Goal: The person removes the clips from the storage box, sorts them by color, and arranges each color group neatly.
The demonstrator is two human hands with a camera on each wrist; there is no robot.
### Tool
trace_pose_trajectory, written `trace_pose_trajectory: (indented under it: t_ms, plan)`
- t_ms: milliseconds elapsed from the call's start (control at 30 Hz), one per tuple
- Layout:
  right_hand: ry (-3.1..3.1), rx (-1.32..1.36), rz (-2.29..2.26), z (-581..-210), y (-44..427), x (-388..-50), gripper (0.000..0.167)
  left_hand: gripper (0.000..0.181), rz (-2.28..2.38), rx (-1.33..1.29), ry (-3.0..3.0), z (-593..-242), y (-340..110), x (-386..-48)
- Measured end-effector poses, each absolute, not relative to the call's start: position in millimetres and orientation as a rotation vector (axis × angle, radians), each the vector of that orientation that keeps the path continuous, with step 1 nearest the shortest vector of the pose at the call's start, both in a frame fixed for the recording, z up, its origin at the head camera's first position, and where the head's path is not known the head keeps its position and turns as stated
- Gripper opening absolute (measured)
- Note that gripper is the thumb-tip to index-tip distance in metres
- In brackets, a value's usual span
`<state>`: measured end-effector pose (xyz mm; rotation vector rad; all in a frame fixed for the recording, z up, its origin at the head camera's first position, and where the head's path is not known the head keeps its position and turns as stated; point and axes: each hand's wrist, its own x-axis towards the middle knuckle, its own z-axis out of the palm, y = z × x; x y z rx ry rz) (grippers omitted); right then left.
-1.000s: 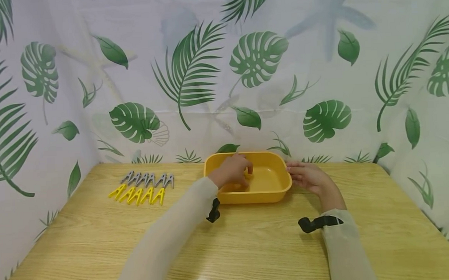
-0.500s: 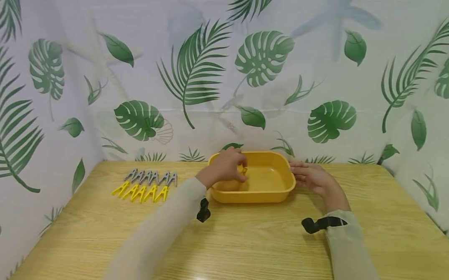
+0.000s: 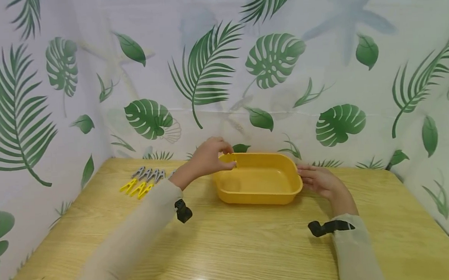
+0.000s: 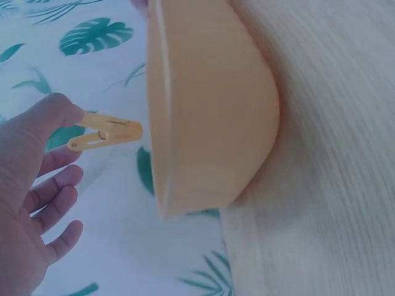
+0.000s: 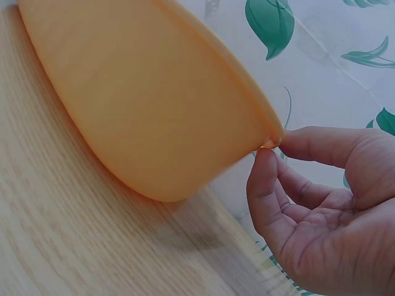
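Observation:
My left hand (image 3: 207, 158) is raised over the left end of a yellow plastic basin (image 3: 260, 198). Its thumb and index finger pinch a yellow clothespin (image 4: 110, 132), which points toward the basin's rim in the left wrist view; the other fingers are spread loosely. At the basin's right end, my right hand (image 3: 320, 182) pinches the rim between thumb and fingertips, plain in the right wrist view. Farther left on the table lie a row of grey clothespins (image 3: 147, 173) and, in front of it, a row of yellow clothespins (image 3: 137, 188). My left arm partly hides both rows.
The basin stands near the back edge of the wooden table (image 3: 248, 243). Behind and on both sides hangs a white curtain (image 3: 216, 119) with green leaf prints. A black camera mount (image 3: 183, 211) is strapped to the left wrist, another (image 3: 328, 227) to the right.
My left hand has come up from inside the basin and moved left with the yellow clothespin. My right hand keeps its place at the rim. The head view has shifted slightly.

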<state>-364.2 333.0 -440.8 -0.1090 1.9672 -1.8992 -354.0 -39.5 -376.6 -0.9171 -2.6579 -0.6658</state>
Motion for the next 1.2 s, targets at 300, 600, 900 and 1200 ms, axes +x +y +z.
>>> trace_pose_trajectory:
  t_ms: [300,600,900,1200]
  plan:
    - [1.942,-0.083,-1.924,-441,336,-361,0.049,0.026,-0.755,-0.724,-2.669,-369,-91,-334]
    - [1.942,-0.072,-1.928,-440,336,-363,0.048,0.029,-0.668,-0.563,-2.755,-379,-135,-316]
    - [1.950,-0.074,-1.922,-439,337,-363,0.041,0.029,-0.591,-0.547,-2.782,-398,-161,-309]
    - [1.923,-0.093,-1.948,-441,336,-363,0.028,0.027,-0.540,-0.574,-2.828,-414,-162,-305]
